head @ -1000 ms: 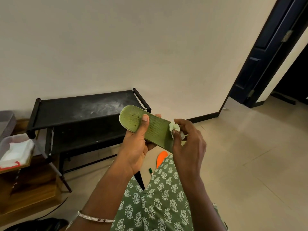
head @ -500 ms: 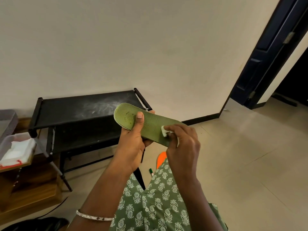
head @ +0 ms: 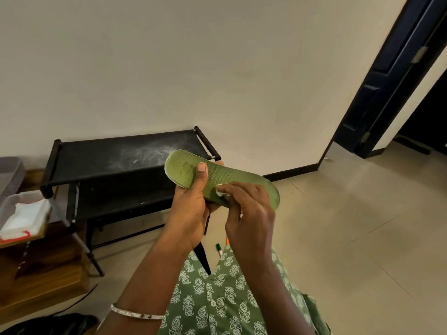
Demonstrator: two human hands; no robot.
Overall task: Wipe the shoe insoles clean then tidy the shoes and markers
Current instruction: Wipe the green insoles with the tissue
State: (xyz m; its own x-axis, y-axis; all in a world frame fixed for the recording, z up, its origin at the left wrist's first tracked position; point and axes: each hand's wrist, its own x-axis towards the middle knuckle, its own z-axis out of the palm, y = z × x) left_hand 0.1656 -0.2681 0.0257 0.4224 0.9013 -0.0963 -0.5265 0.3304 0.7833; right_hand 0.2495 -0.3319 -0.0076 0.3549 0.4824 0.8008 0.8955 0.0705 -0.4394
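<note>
My left hand (head: 191,209) grips a green shoe insole (head: 232,176) from below, thumb pressed across its textured top near the stained end. My right hand (head: 249,213) pinches a small white wad of tissue (head: 219,191) and presses it on the insole's middle. On the floor below lies a green-capped marker (head: 219,249), and a sliver of an orange thing (head: 227,240) shows beside my right wrist, mostly hidden.
A black two-tier shoe rack (head: 116,153) with a dusty top stands against the wall behind my hands. A clear box holding white cloth (head: 23,213) sits on a wooden shelf at the left. A dark door (head: 387,81) stands open at the right over tiled floor.
My right hand with the tissue has slid left along the insole, from its near end toward the middle. The insole sits a little flatter in my left hand.
</note>
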